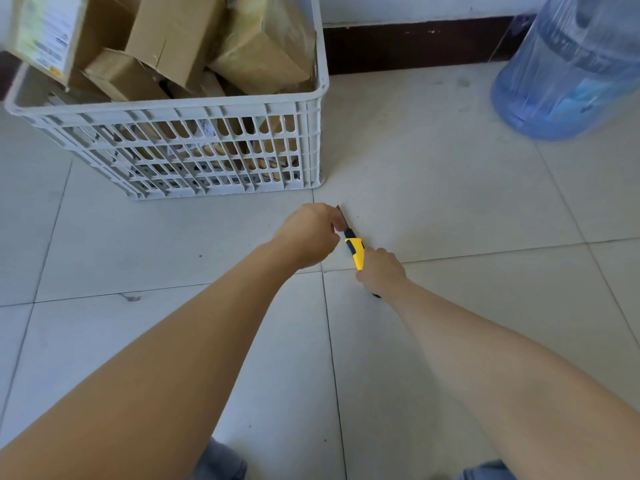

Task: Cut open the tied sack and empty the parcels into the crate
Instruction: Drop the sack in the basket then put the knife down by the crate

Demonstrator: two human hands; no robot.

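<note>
A yellow and black utility knife (355,251) is held low over the tiled floor, its grey blade pointing toward the crate. My right hand (381,271) grips the knife's handle. My left hand (311,233) pinches the blade end with thumb and fingers. The white slatted plastic crate (221,109) stands at the upper left, piled with several cardboard parcels (180,39), some taped. No sack is in view.
A large blue water jug (575,67) stands at the upper right by the wall's dark skirting board (415,46). Pale floor tiles (467,188) stretch between crate and jug. My knees in blue trousers (221,462) show at the bottom edge.
</note>
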